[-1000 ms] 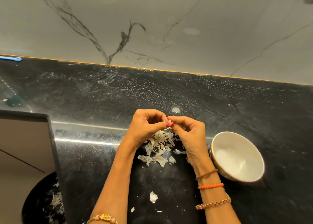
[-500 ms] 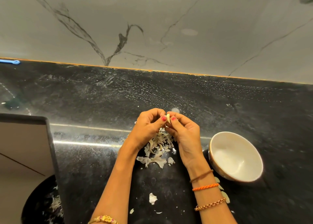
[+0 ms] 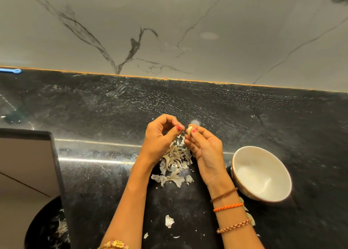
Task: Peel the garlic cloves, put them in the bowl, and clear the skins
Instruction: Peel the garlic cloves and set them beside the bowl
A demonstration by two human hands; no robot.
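On black counter (image 3: 207, 105) under marble wall (image 3: 188, 23), skins (image 3: 174, 161) heaped below both hands, right hand (image 3: 204, 149) pinching clove (image 3: 189, 130), left hand (image 3: 160, 135) curled with fingertips together, hold unclear, white bowl (image 3: 260, 173) just right, counter edge at left, bare stone behind.
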